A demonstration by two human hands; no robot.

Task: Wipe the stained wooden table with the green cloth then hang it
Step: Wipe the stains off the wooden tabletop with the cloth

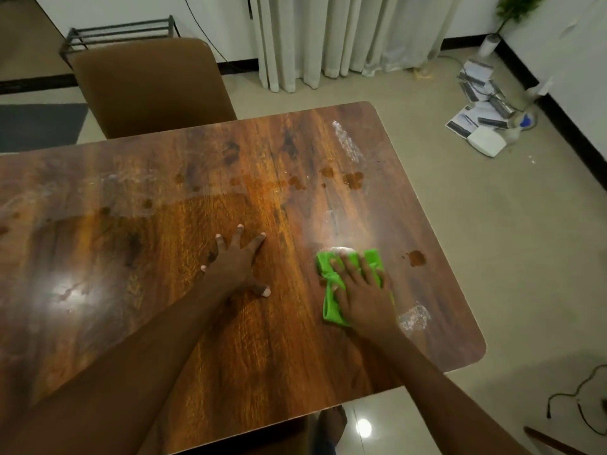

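Note:
The wooden table (pixel 164 323) fills most of the view, with brown spots (pixel 353 179) and white smears (pixel 346 141) on its right half. A bunched green cloth (pixel 331 308) lies near the right edge. My right hand (pixel 363 293) presses flat on top of it, fingers spread over the fabric. Another brown stain (pixel 416 258) sits just right of the cloth, and a white smear (pixel 413 317) lies by my right wrist. My left hand (pixel 238 266) rests flat on the bare tabletop, fingers splayed, to the left of the cloth.
A brown chair (pixel 151 87) stands at the far side of the table. White curtains (pixel 345 34) hang behind. Papers and a white box (pixel 486 141) lie on the floor at right. A black cable (pixel 578 399) runs on the floor at lower right.

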